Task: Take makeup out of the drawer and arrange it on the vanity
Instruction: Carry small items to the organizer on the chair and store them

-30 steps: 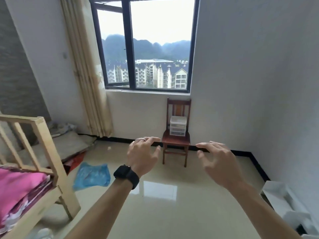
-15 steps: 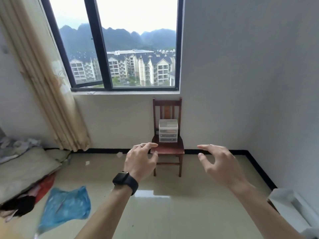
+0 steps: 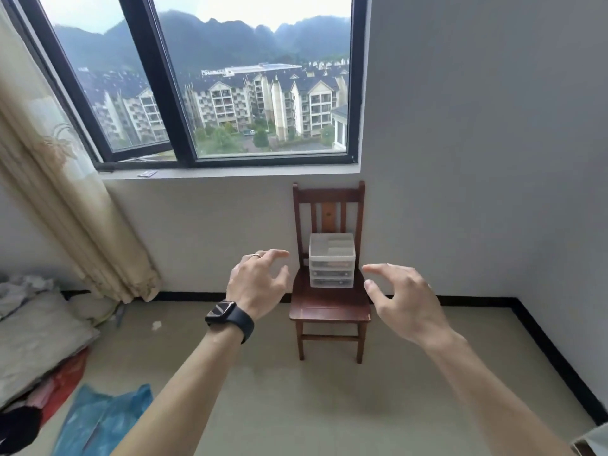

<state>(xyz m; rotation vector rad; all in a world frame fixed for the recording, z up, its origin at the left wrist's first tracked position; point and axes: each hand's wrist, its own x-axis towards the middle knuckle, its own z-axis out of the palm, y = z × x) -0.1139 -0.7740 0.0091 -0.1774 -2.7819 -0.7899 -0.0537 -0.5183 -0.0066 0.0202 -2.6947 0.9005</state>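
Observation:
A small clear plastic drawer unit [image 3: 331, 260] with three shut drawers stands at the back of a dark wooden chair [image 3: 330, 310] against the wall under the window. Faint shapes show through the drawer fronts; I cannot tell what they are. My left hand [image 3: 258, 282], with a ring and a black watch on the wrist, is held out in the air to the left of the unit, fingers loosely spread. My right hand [image 3: 403, 304] is held out to the right of it, fingers relaxed. Both hands are empty and well short of the chair.
A window [image 3: 210, 80] with a beige curtain [image 3: 62, 205] fills the upper left. Grey bedding [image 3: 36, 334] and a blue plastic bag [image 3: 98, 419] lie on the floor at left. Tiled floor stretches between me and the chair. A white wall runs along the right.
The view has moved closer to the chair and turned so it sits between my hands. The wooden bed frame has left the view. Both hands stay raised and empty.

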